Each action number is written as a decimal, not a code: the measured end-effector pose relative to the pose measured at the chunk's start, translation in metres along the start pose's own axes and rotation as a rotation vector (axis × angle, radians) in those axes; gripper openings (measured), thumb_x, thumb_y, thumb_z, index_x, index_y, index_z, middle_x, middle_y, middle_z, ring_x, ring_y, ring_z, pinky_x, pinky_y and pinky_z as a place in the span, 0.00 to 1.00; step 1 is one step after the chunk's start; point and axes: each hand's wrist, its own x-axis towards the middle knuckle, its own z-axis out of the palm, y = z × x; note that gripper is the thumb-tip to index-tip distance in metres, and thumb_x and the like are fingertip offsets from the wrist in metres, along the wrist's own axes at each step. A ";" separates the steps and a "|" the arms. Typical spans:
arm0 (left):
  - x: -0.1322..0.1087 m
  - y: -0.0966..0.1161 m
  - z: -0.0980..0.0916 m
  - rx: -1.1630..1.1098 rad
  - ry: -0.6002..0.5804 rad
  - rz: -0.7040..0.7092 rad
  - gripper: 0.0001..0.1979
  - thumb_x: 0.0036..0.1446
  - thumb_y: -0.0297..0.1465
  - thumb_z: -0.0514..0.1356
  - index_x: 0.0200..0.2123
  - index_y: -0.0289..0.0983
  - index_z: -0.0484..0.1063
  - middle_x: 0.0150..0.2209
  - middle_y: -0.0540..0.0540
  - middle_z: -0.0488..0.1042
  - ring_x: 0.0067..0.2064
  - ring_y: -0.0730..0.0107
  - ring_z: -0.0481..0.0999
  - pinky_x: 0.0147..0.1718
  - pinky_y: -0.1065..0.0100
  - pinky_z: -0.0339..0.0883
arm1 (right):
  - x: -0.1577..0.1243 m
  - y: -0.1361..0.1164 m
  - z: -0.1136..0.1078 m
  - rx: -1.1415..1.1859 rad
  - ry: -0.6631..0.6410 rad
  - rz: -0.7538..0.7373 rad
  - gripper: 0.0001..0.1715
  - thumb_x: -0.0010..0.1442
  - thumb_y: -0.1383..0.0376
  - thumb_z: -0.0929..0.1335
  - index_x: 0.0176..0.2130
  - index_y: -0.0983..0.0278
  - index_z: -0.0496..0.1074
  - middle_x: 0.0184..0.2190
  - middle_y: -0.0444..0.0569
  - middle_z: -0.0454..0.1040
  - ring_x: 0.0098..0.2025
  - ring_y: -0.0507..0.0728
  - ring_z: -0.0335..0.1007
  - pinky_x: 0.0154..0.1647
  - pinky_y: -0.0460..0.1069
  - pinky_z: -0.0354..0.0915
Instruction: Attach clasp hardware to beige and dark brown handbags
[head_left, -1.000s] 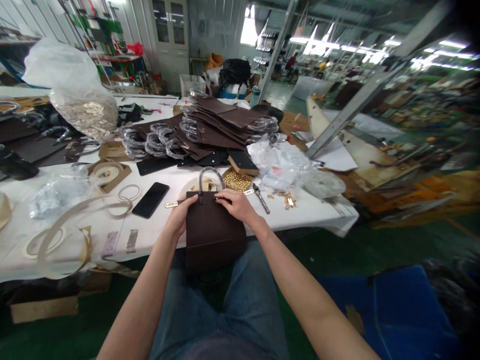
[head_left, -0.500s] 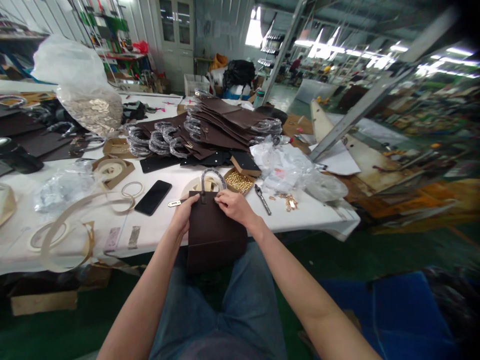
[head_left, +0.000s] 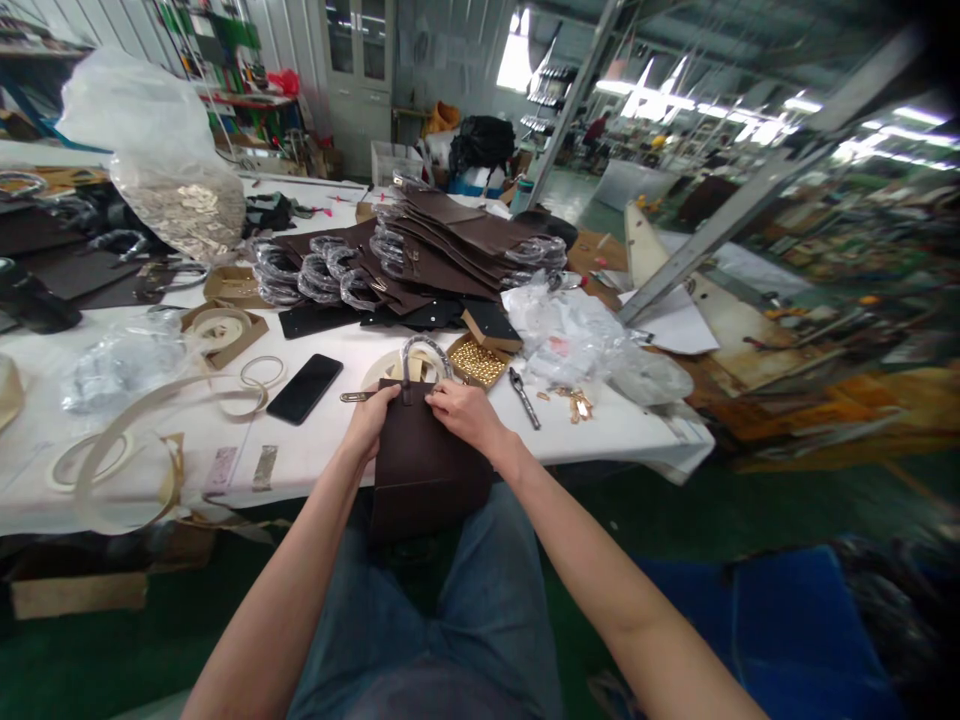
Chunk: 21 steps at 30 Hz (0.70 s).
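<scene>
A dark brown bag panel (head_left: 427, 465) with a plastic-wrapped handle (head_left: 424, 345) rests between my lap and the table edge. My left hand (head_left: 369, 420) grips its upper left corner, and a strap with a metal plate (head_left: 357, 397) sticks out to the left of the fingers. At the top edge, right of the handle's left base, my right hand (head_left: 465, 412) is closed on the panel in a pinch; anything small between its fingertips is hidden. Just behind that hand stands a box of gold-coloured studs (head_left: 478, 362).
Left of the panel lie a black phone (head_left: 305, 389) and tape rolls (head_left: 221, 335). A punch-like tool (head_left: 524, 398) and gold pieces (head_left: 580, 405) lie to the right. Stacked brown panels (head_left: 457, 240) and plastic bags (head_left: 559, 330) are behind.
The metal-ended strap by my left hand has turned and now shows a narrower face. My right hand has shifted very slightly left along the panel's top edge.
</scene>
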 end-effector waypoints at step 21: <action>0.010 -0.002 -0.006 -0.133 0.086 -0.149 0.15 0.50 0.34 0.76 0.40 0.35 0.82 0.31 0.41 0.83 0.34 0.53 0.84 0.35 0.60 0.77 | -0.001 0.005 0.009 0.194 0.163 0.067 0.09 0.74 0.68 0.75 0.47 0.57 0.89 0.47 0.50 0.85 0.47 0.58 0.82 0.49 0.51 0.76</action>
